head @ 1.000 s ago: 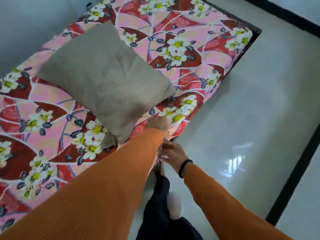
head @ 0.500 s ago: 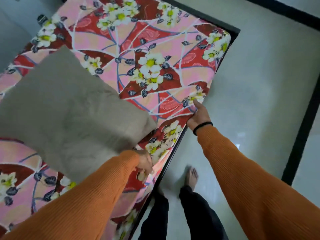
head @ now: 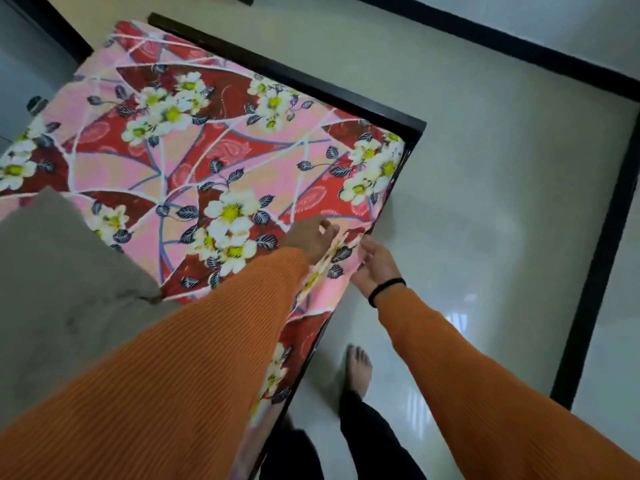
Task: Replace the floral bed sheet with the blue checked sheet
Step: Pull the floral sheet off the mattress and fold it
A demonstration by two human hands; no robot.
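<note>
Head view: the floral bed sheet (head: 214,161) covers the bed, spreading away ahead of both hands. A grey pillow (head: 62,292) lies on it, well to the left of the left hand (head: 311,239). That hand rests near the sheet's side edge, fingers loosely curled; whether it grips cloth I cannot tell. Just beside it, the right hand (head: 375,268) pinches the lifted edge.
</note>
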